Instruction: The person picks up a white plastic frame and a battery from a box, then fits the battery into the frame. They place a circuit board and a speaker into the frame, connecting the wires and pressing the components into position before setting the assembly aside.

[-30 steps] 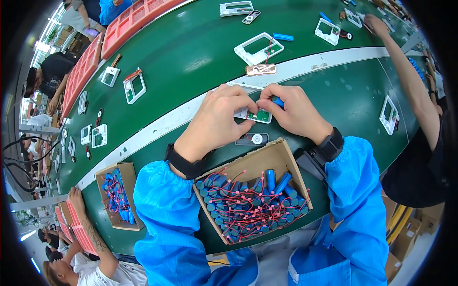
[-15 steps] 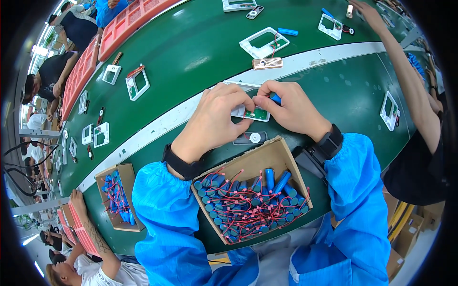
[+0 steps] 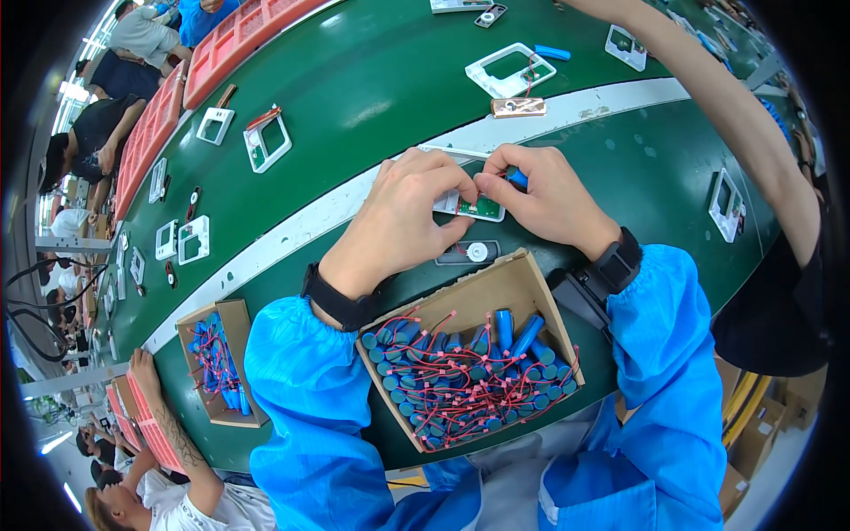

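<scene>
My left hand (image 3: 398, 208) is closed at the edge of a white plastic housing (image 3: 445, 203), thumb and forefinger bent together over its green circuit board (image 3: 484, 209). Against the board's other side, my right hand (image 3: 558, 195) pinches with thumb and forefinger, a blue cylindrical battery (image 3: 517, 179) tucked in its fingers. A red wire shows by the fingertips; its plug is too small to make out. Just below the housing lies a dark oblong part with a round white speaker-like disc (image 3: 477, 252). Nearer me stands a cardboard box (image 3: 513, 279) of blue batteries with red leads.
A smaller box of batteries (image 3: 239, 327) sits at left. Beyond a white rail (image 3: 310, 215), the green belt (image 3: 372, 106) carries several white frames with wired parts. Another person's arm (image 3: 735, 115) reaches across at right; a tattooed forearm (image 3: 181, 438) rests lower left.
White frames on the far green belt have shifted to the right. The other person's arm at right reaches further left. My hands stay nearly in place, still pinching at the circuit board.
</scene>
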Action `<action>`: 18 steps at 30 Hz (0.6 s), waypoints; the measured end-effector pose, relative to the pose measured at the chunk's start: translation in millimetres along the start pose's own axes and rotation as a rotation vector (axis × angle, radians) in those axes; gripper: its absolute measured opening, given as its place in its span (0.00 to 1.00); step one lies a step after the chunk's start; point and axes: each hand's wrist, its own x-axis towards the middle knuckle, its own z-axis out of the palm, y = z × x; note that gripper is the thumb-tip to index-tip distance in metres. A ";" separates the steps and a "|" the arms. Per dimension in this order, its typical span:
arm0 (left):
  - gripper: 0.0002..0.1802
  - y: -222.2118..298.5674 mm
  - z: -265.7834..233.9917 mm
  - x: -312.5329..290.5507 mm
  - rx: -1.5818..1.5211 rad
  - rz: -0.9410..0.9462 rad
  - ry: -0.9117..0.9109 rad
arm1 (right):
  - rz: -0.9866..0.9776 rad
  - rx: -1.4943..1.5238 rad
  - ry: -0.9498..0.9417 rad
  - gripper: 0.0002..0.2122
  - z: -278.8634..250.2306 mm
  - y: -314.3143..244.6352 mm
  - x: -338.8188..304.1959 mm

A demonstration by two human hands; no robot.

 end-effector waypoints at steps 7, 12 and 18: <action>0.11 -3.4 2.7 -0.9 -0.006 0.013 0.005 | 0.010 -0.004 0.007 0.08 2.1 2.9 -0.2; 0.12 -5.0 2.3 -0.2 -0.012 0.022 -0.005 | -0.015 -0.052 0.037 0.08 4.3 2.0 0.8; 0.12 -2.7 3.4 0.3 0.019 0.030 0.000 | -0.029 -0.084 0.061 0.08 5.2 2.2 0.6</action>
